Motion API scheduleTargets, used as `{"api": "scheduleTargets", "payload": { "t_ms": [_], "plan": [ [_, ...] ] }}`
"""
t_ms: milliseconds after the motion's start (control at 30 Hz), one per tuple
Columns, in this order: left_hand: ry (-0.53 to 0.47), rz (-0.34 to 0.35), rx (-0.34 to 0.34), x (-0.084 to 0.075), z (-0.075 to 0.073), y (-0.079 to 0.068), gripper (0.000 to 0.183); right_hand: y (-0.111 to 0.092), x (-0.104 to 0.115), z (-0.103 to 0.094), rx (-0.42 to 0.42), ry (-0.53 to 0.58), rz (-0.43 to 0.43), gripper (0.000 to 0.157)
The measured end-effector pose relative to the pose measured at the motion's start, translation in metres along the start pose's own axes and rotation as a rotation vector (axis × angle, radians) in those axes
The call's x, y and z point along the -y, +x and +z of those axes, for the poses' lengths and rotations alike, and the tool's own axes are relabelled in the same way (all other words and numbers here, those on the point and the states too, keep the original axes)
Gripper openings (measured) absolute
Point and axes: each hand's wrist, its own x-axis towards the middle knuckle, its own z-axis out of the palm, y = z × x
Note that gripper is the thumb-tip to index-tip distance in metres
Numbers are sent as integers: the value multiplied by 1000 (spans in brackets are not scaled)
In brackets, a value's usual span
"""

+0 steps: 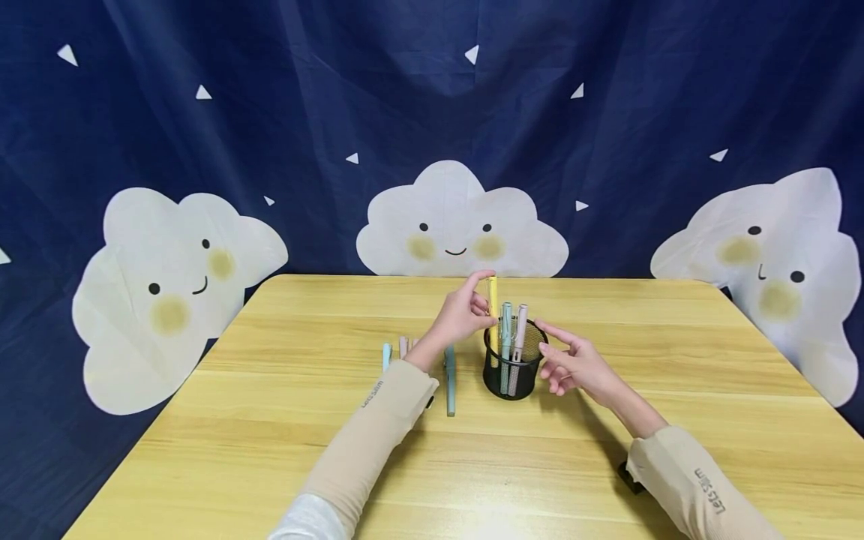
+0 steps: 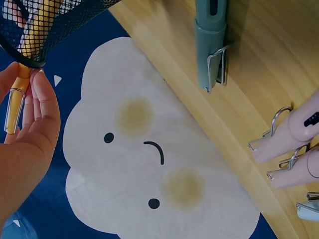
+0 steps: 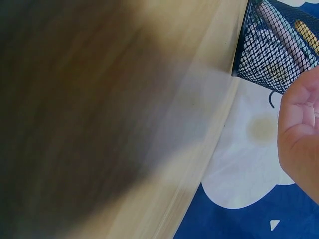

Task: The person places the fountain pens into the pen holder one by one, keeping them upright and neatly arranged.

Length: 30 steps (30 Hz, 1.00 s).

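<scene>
A black mesh pen holder [image 1: 496, 380] stands upright on the table, with a teal pen [image 1: 506, 319] and a pale pink pen [image 1: 522, 322] leaning inside it. My left hand [image 1: 460, 315] pinches a yellow pen [image 1: 493, 296] near its capped end, and the pen's lower part is down inside the mesh. In the left wrist view the clip of this pen shows beside the curled fingers. My right hand [image 1: 577, 367] is at the holder's right side, index finger extended and thumb near the rim. Its palm is partly cut off in the right wrist view.
Left of the holder a grey-green pen [image 1: 451, 390] lies on the wooden table [image 1: 520, 465]. Two pale pink pens [image 2: 284, 134] and a light blue pen [image 1: 387, 355] lie farther left, partly behind my left forearm. A dark blue cloth with clouds [image 1: 459, 195] hangs behind the table.
</scene>
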Motion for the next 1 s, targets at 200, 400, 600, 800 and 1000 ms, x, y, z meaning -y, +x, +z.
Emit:
{"api": "scheduleTargets", "payload": {
  "t_ms": [200,400,600,800,1000],
  "plan": [
    [16,11,27,2,2,1,78,0,0,0,1,-3,-3,62],
    [34,22,41,4,4,0,78,0,0,0,0,-1,0,62],
    [70,31,54,5,6,-1,72,-1,0,0,-1,0,5,62],
    [103,38,65,7,9,-2,66,-1,-1,0,5,-2,2,62],
    [130,36,79,6,10,-2,61,0,-1,-1,10,-2,-5,62]
  ]
}}
